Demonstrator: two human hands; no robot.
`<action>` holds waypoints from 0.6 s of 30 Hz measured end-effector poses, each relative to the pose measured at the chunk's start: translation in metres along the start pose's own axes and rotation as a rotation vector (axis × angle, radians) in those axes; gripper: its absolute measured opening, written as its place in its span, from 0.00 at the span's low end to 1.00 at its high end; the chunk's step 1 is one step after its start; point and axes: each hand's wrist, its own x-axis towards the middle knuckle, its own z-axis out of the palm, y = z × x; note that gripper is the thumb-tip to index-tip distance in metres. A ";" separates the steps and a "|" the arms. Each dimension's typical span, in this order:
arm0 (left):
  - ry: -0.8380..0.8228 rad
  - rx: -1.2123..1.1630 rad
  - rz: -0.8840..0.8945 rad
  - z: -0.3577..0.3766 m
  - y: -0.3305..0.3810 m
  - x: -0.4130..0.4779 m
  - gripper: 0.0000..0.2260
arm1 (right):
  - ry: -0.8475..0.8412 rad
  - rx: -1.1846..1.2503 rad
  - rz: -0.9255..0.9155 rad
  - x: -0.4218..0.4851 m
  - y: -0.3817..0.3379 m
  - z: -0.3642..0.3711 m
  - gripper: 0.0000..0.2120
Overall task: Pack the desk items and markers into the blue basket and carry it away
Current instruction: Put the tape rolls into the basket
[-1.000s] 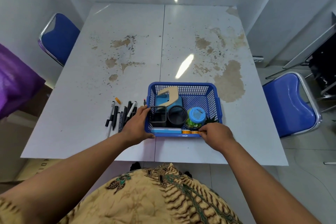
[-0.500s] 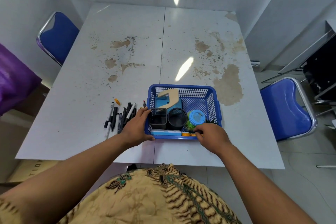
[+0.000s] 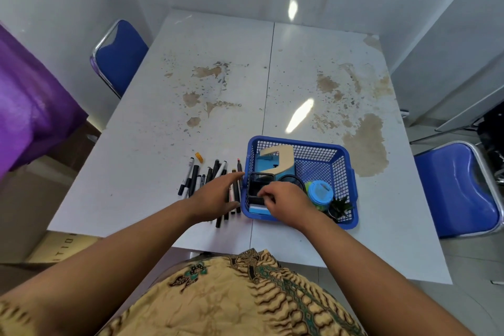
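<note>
Judging from their look, the loose black and white plastic markers should be light, stiff and smooth-barrelled. They lie in a ragged row on the stained white table, just left of the blue plastic lattice basket. Being round, they will probably roll or fan apart if swept carelessly; a bundling hold across their middles, several at once, looks safest.

The basket sits near the table's front edge and already holds a blue and beige desk tool, a square black mesh holder, a clear jar with a light blue lid and a small green plant. Loaded like this it is probably moderately heavy, and its thin walls may flex; taking it under the rim on two opposite sides and keeping it level should stop the jar and plant tipping.

The left hand lies palm down over the nearer markers; its fingers are straight and reach toward the basket's left wall; it closes on nothing. The right hand is inside the basket over its near wall; its fingers are curled at the square holder's rim; whether they pinch that rim or hold nothing, I cannot tell. Both forearms stretch forward, converging on the basket's left corner.
</note>
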 end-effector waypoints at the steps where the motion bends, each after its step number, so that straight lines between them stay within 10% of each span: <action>1: 0.013 -0.017 -0.002 -0.002 -0.005 -0.002 0.37 | -0.004 -0.001 -0.021 0.006 -0.006 0.001 0.13; 18: 0.101 0.154 -0.309 -0.070 -0.123 0.039 0.23 | 0.051 -0.024 0.113 0.078 -0.056 0.030 0.23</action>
